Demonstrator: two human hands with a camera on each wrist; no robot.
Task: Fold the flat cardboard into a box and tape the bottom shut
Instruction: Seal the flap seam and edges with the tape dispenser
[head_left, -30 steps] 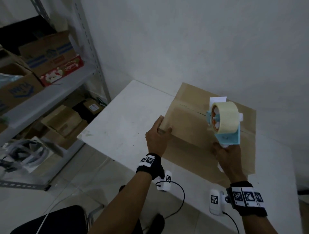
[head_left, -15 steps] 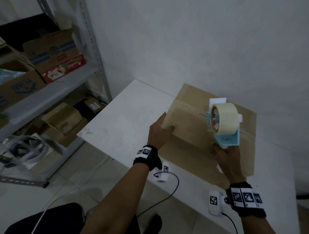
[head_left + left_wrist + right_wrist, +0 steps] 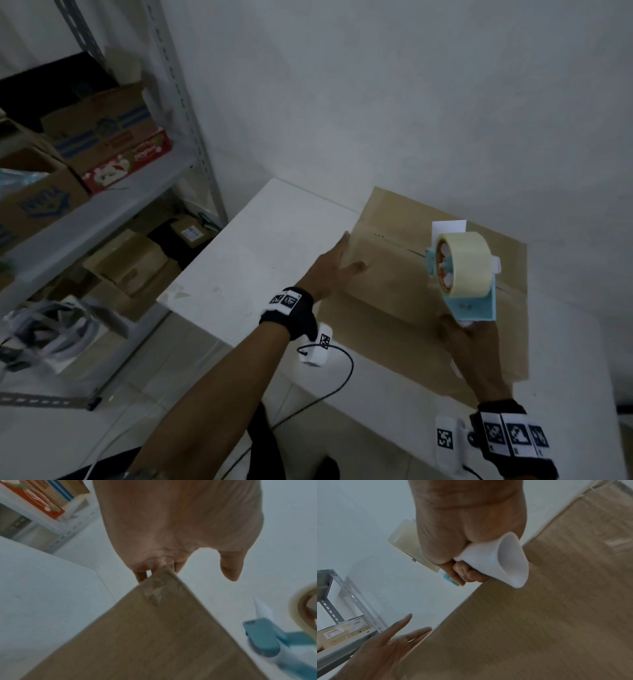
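The cardboard (image 3: 404, 284) is laid on the white desk (image 3: 260, 246), against the wall, its far part over the desk's back edge. The left hand (image 3: 334, 270) is held flat — fingers straight — against the cardboard's left edge, nothing being grasped. A tape dispenser (image 3: 466, 274), blue-framed and loaded with a pale roll, is gripped by its white handle in the right hand (image 3: 474, 356), the fingers curled round it, and is held upright above the cardboard. Boxes (image 3: 102, 137) are stacked on a metal shelf (image 3: 102, 205) at the left.
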